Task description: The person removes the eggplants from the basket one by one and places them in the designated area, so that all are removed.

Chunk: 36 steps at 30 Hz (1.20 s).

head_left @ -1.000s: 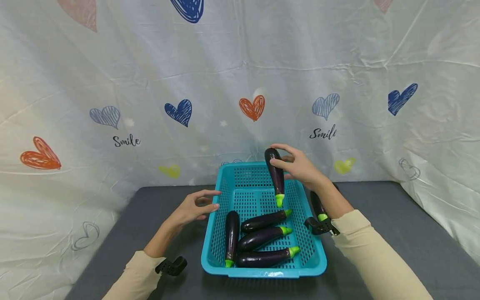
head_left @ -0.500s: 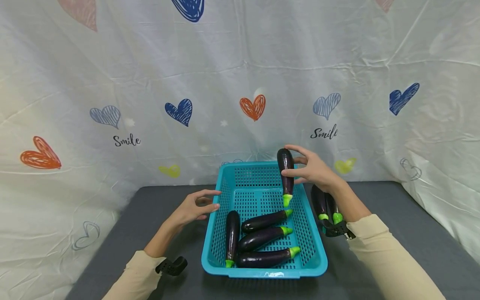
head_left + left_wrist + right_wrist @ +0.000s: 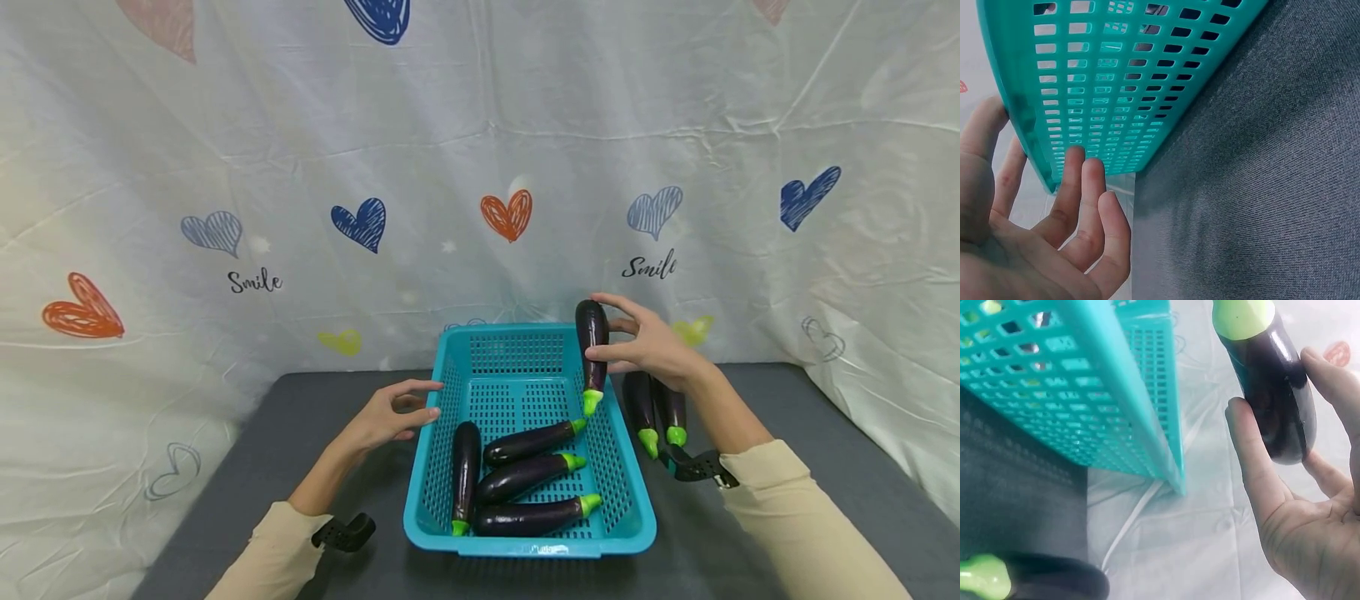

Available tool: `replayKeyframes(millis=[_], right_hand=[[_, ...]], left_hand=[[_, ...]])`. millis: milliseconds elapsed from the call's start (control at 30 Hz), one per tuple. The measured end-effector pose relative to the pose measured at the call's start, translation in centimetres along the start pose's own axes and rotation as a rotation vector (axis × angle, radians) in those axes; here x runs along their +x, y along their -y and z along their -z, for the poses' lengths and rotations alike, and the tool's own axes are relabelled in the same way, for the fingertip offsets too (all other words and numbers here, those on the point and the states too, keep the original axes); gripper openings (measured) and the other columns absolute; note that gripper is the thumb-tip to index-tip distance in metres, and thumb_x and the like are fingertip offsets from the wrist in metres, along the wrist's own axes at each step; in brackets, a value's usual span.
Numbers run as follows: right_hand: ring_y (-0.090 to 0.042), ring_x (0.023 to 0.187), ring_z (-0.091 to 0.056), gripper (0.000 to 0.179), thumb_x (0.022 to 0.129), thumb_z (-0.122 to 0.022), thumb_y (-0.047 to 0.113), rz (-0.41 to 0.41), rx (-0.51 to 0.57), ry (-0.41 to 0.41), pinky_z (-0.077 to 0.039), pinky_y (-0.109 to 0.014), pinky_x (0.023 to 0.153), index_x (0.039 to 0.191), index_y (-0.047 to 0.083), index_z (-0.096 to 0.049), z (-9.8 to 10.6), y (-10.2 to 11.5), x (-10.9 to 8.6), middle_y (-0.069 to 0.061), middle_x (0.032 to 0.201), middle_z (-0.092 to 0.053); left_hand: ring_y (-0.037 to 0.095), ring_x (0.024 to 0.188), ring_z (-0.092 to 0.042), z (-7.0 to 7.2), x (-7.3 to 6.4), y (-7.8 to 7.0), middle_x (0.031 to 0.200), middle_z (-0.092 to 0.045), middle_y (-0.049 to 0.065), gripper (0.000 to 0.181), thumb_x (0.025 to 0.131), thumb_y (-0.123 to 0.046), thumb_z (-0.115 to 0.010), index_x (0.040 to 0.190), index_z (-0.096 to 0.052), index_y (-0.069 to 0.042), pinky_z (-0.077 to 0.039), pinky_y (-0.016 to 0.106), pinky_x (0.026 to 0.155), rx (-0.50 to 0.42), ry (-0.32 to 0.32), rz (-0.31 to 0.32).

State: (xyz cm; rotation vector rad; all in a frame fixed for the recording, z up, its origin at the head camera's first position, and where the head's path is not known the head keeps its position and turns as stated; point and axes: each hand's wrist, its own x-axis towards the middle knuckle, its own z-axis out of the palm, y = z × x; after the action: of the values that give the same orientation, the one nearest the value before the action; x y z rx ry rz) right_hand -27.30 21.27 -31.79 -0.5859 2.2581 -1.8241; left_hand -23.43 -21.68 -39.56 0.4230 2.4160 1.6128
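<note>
My right hand [image 3: 652,346] pinches a dark purple eggplant [image 3: 593,346] between thumb and fingers, its green stem end hanging down. It is held over the right rim of a turquoise perforated basket [image 3: 528,546]. In the right wrist view, the held eggplant [image 3: 1279,394] is outside the basket wall [image 3: 1110,381]. Several other eggplants lie inside the basket, one lengthwise eggplant [image 3: 466,475] along the left side and others crosswise, such as the front eggplant [image 3: 525,517]. My left hand [image 3: 382,417] rests at the left rim with loosely bent fingers; its fingers [image 3: 1072,181] lie beside the outer wall.
Right of the basket, two eggplants lie side by side on the dark grey table [image 3: 787,467]: a nearer-left eggplant [image 3: 639,404] and a right eggplant [image 3: 672,408]. A white curtain [image 3: 435,133] printed with hearts hangs behind the table.
My right hand has moved rightward with the eggplant, from above the basket's inside to its right rim. Both eggplants on the table came into fuller view. My left hand stays put.
</note>
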Motion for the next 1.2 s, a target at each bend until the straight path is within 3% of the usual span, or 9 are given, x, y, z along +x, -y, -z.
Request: replayKeyframes(millis=[400, 733, 967, 1200], right_hand=[[-0.048, 0.131, -0.044, 0.088, 0.093, -0.076, 0.007, -0.014, 0.018, -0.030, -0.056, -0.048, 0.087, 0.163, 0.016, -0.023, 1.8, -1.1, -2.0, -0.030, 0.154, -0.027], [-0.046, 0.146, -0.020, 0.085, 0.096, -0.073, 0.006, 0.002, 0.017, -0.069, -0.057, -0.042, 0.087, 0.163, 0.017, -0.022, 3.5, -1.6, -3.9, -0.030, 0.161, -0.012], [-0.047, 0.147, -0.015, 0.084, 0.095, -0.075, 0.009, 0.008, -0.012, -0.129, -0.058, -0.040, 0.084, 0.162, 0.015, -0.024, 4.5, -2.5, -5.0, -0.023, 0.165, -0.001], [-0.048, 0.145, -0.018, 0.084, 0.096, -0.074, 0.009, -0.014, -0.018, -0.180, -0.058, -0.036, 0.083, 0.162, 0.019, -0.024, 5.5, -3.5, -6.4, -0.028, 0.162, -0.009]], left_hand=[[0.035, 0.133, -0.048, 0.0, 0.1, -0.1, 0.144, -0.052, 0.017, 0.052, 0.095, -0.032, -0.076, 0.143, -0.061, -0.021, -0.050, 0.055, 0.095, -0.004, 0.002, 0.016], [0.036, 0.136, -0.045, -0.1, 0.2, -0.3, 0.146, -0.051, 0.019, 0.051, 0.095, -0.031, -0.076, 0.143, -0.060, -0.020, -0.050, 0.055, 0.095, -0.004, 0.003, 0.017], [0.036, 0.137, -0.044, -0.1, 0.1, -0.3, 0.146, -0.050, 0.019, 0.051, 0.096, -0.031, -0.075, 0.143, -0.060, -0.020, -0.050, 0.055, 0.096, -0.006, 0.005, 0.020], [0.037, 0.135, -0.045, -0.1, 0.0, -0.2, 0.146, -0.050, 0.019, 0.051, 0.096, -0.031, -0.075, 0.144, -0.059, -0.019, -0.050, 0.055, 0.095, 0.002, -0.001, 0.018]])
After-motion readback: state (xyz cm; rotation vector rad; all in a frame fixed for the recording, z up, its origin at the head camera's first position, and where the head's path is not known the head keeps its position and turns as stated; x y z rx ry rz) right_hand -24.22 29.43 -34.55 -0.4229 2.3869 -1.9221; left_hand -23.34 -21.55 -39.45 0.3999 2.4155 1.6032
